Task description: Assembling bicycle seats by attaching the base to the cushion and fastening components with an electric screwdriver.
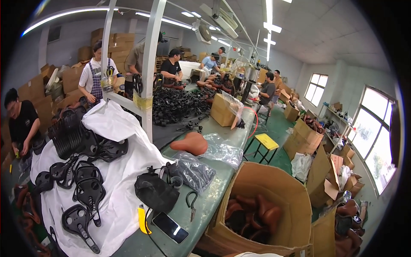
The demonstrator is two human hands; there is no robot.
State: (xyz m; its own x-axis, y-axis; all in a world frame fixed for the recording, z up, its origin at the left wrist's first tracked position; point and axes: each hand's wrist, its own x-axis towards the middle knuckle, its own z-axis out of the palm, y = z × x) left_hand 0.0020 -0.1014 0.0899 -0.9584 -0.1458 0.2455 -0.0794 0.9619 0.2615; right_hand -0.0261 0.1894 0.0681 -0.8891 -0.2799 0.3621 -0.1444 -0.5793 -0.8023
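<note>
Neither of my hands shows in the head view. In front of me runs a long green workbench (pixel 214 192). On it lie a brown bicycle saddle (pixel 190 143), clear plastic bags (pixel 220 150), a black saddle cover (pixel 156 192), pliers (pixel 192 203), a yellow-handled tool (pixel 142 219) and a dark phone (pixel 170 227). To the left, a white cloth (pixel 120 171) carries several black saddle bases (pixel 83 188). An open cardboard box (pixel 278 192) at the bench's right side holds brown saddles (pixel 254 214).
A white frame post (pixel 150 77) rises from the bench. Several people work around a heap of black parts (pixel 175 105) further back. A yellow stool (pixel 265 143), cardboard boxes (pixel 302 137) and bags stand on the green floor to the right, near windows.
</note>
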